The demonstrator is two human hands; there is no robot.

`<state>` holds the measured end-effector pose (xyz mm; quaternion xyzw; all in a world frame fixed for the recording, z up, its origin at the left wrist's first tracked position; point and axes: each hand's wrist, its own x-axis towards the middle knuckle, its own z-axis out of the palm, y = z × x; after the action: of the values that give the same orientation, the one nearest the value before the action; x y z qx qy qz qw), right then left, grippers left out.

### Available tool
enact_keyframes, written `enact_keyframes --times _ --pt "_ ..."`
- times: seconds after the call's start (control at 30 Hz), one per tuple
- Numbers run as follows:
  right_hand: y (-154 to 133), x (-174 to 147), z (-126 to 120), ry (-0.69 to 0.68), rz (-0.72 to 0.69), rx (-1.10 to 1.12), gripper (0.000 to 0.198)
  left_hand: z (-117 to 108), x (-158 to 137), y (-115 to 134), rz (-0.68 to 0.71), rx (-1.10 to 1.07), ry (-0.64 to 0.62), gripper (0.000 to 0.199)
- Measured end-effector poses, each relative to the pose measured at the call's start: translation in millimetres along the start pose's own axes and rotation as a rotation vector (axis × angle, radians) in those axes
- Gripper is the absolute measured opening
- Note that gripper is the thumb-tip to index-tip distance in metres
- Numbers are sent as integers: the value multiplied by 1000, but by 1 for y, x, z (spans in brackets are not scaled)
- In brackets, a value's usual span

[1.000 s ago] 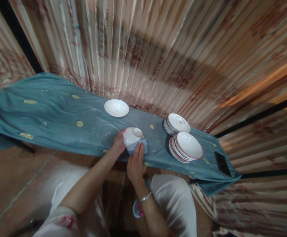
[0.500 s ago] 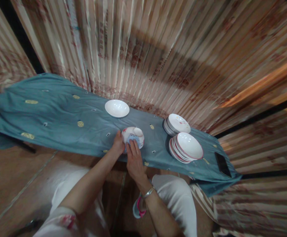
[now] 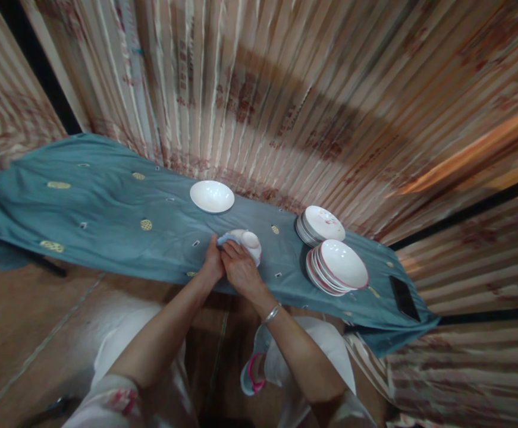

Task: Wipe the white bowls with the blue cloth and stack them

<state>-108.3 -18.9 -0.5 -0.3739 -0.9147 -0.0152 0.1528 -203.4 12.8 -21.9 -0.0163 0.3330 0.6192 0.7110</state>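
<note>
A white bowl (image 3: 256, 249) with a red floral pattern lies upside down near the table's front edge, its foot ring facing up. My left hand (image 3: 214, 261) grips the bowl's left rim. Over its upper left side, my right hand (image 3: 239, 268) presses a light blue cloth (image 3: 228, 238), fingers closed on it. Most of the cloth and the near part of the bowl are hidden under the hands. Behind them, a white shallow bowl (image 3: 212, 197) stands upright.
To the right are a stack of white plates (image 3: 325, 223) and a stack of red-rimmed bowls (image 3: 343, 264). A black phone (image 3: 404, 298) lies at the right end of the teal tablecloth (image 3: 111, 208). A pleated curtain (image 3: 250, 89) hangs close behind the table.
My right hand has moved the cloth left across the bowl, from its middle to the left rim beside my left hand. The bowl stays in place.
</note>
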Motion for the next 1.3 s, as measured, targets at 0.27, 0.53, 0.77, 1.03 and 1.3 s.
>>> enact_keyframes --times 0.27,0.53,0.77,1.03,1.3 --pt "10 23 -13 -15 15 -66 22 10 -12 2 -78 -59 29 44" --pt "22 37 -12 -1 41 -59 27 13 -13 4 -83 -78 -6 49" --pt "45 46 -7 24 140 -25 27 15 -11 2 -53 -88 25 51" --pt "75 45 -2 46 283 107 29 18 -10 1 -47 -93 64 55" --pt "81 29 -7 31 469 165 28 12 -7 1 -61 -89 26 58"
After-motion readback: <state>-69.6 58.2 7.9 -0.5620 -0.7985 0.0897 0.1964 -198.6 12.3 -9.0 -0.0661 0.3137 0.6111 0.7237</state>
